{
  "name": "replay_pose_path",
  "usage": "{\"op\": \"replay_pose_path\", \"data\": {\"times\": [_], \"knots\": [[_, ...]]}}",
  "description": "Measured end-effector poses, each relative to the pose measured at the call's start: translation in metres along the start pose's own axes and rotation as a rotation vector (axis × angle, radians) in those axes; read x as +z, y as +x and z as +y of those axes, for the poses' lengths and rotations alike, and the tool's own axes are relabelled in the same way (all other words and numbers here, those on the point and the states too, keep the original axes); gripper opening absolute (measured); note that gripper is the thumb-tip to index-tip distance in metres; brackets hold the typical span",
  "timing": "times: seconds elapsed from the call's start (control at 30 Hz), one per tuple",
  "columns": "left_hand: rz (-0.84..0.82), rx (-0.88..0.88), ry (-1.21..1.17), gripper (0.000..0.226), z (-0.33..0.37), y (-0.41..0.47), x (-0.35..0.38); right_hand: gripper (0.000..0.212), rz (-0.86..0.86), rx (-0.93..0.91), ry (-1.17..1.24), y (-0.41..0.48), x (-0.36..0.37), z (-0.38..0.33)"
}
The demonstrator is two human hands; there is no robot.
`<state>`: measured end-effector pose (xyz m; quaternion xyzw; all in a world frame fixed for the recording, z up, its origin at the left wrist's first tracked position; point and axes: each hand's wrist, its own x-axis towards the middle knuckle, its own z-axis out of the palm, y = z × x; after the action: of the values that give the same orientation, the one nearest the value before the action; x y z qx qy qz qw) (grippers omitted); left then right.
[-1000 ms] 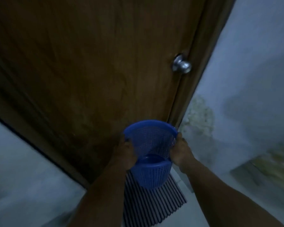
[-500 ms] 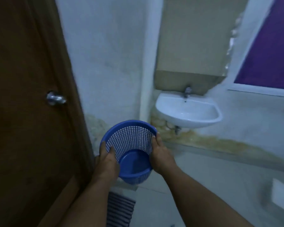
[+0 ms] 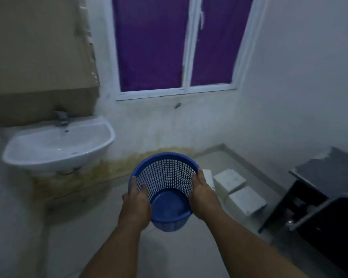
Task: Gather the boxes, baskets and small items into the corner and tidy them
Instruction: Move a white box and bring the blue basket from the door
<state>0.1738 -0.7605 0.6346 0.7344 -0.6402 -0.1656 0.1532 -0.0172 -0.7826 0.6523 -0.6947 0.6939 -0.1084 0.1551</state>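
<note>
The blue basket (image 3: 165, 189) was in the lower middle of the frame, held in the air above the floor (image 3: 84, 227) with its open mouth tipped toward the camera, so that its bare bottom showed; nothing lay in it. The left hand (image 3: 136, 205) gripped its left wall, fingers curled over the rim and onto the mesh. The right hand (image 3: 203, 199) clasped the opposite wall, fingers lying up along it toward the rim; whether the thumb hooked inside could not be told for sure. A hold from both sides probably kept the light, springy mesh level and from twisting while it was carried.

Just right of the basket, three white boxes (image 3: 229, 180) sat close together on the floor in the right middle of the frame, one partly hidden behind the right hand. They lay near the corner (image 3: 223, 146) where the wall under the purple window (image 3: 153, 43) met the right wall, which seemed to be the gathering place. The basket was apparently being carried there, still to be set down. A dark table (image 3: 329, 167) at the right edge crowded that spot, so the basket would need placing on the boxes' near or left side. The sink (image 3: 109, 137) hung at the left, well apart.
</note>
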Motion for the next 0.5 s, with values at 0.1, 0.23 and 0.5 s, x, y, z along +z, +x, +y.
{"op": "replay_pose_path", "data": {"times": [0.1,0.23,0.5], "knots": [[-0.084,0.091,0.042,0.063,0.072,0.020,0.030,0.067,0.042,0.131,0.000,0.007,-0.022,0.071],[-0.163,0.209,0.067,0.066,0.136,0.048,0.067,0.070,0.101,0.267,0.029,0.017,-0.032,0.140],[-0.274,0.323,0.099,0.067,0.197,0.131,0.133,0.079,0.074,0.436,0.097,0.081,-0.027,0.211]]}}
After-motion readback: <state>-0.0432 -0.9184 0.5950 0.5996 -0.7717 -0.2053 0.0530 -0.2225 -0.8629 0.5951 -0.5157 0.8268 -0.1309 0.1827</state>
